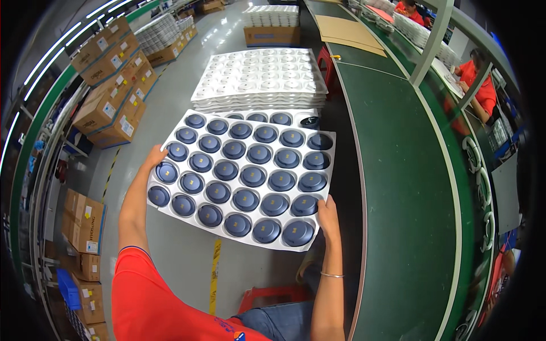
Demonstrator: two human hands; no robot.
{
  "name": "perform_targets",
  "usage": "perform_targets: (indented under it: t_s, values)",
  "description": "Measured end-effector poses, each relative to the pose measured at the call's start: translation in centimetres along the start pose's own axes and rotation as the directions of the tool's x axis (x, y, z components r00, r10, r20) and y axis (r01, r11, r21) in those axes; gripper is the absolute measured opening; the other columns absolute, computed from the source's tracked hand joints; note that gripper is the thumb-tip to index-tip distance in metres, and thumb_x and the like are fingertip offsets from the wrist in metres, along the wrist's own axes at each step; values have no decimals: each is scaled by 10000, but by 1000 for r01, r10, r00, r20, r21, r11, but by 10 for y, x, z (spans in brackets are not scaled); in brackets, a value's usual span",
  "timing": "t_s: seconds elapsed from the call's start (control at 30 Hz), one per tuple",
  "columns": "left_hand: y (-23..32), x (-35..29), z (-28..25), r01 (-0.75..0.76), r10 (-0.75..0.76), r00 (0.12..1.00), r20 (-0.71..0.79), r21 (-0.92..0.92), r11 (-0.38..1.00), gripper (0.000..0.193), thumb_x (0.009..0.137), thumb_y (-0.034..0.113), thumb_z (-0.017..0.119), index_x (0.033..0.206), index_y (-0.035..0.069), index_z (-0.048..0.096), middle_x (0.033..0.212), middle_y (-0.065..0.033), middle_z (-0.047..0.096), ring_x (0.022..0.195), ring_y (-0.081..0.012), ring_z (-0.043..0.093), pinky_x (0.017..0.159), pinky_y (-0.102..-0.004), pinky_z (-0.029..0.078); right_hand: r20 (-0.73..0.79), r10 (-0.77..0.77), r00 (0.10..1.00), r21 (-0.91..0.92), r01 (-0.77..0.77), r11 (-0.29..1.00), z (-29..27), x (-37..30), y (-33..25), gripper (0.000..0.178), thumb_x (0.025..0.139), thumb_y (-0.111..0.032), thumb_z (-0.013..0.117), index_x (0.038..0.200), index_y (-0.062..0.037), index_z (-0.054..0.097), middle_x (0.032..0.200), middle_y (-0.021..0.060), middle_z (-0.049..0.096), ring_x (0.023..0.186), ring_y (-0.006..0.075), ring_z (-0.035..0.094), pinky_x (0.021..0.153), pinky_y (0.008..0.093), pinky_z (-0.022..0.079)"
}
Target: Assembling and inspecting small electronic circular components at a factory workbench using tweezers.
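Both my hands hold up a white molded plastic tray (252,238), tilted with its left side farther away. Rows of dark blue round discs (253,175), each with a small gold mark, sit in its round pockets. My left hand (157,154) is closed on the tray's left edge. Closed on the right edge, near the front corner, is my right hand (328,216). Partly hidden behind the held tray is another white tray with similar blue discs (280,119) and one black round piece (310,122). Whether the two trays touch, I cannot tell.
Beyond stands a stack of white trays (259,77). A long green conveyor belt (404,187) runs along my right, with cardboard sheets (348,34) on it. Cardboard boxes (108,113) line the left. A red stool (273,296) is beside my legs. Co-workers (480,82) sit across the line.
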State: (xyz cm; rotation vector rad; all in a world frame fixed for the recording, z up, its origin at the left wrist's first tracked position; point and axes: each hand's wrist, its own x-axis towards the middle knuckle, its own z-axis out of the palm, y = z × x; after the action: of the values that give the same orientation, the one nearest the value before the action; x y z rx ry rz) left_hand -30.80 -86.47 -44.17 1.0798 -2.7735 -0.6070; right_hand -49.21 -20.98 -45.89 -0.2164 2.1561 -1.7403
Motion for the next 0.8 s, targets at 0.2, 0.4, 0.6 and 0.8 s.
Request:
perform_targets:
  t_s: [0.2, 0.4, 0.6, 0.8]
  values:
    - [54, -8, -8, -82, 83, 996, -22, 16, 996, 518, 821, 261, 595, 1192, -100, 568, 1207, -317, 591, 1146, -411, 578, 969, -424, 447, 5, -77, 997, -310, 74, 948, -1, -29, -47, 338, 941, -180, 391, 1116, 81, 517, 1031, 356, 608, 1021, 516, 567, 870, 523, 439]
    - [68, -10, -24, -169, 170, 981, -97, 12, 985, 472, 800, 249, 595, 1143, -75, 603, 1124, -296, 634, 1080, -399, 615, 929, -422, 471, 58, -160, 985, -340, 171, 925, 6, -41, -55, 400, 951, -175, 386, 1219, 102, 490, 1031, 351, 610, 1016, 510, 568, 861, 522, 441]
    - [72, -5, -35, -224, 225, 973, -49, 9, 974, 437, 774, 224, 593, 1114, -48, 628, 1059, -264, 665, 1010, -383, 643, 892, -421, 489, 46, -207, 977, -352, 209, 912, 6, -40, -60, 332, 951, -178, 403, 1104, 91, 521, 961, 334, 620, 957, 491, 597, 828, 482, 457]
    - [92, -10, -48, -280, 283, 957, -70, 51, 959, 413, 744, 205, 611, 1059, -60, 651, 1026, -269, 672, 979, -388, 650, 871, -420, 498, 160, -231, 960, -333, 273, 903, -5, -33, -74, 436, 947, -172, 398, 1247, 132, 483, 1004, 357, 618, 991, 503, 585, 859, 523, 453]
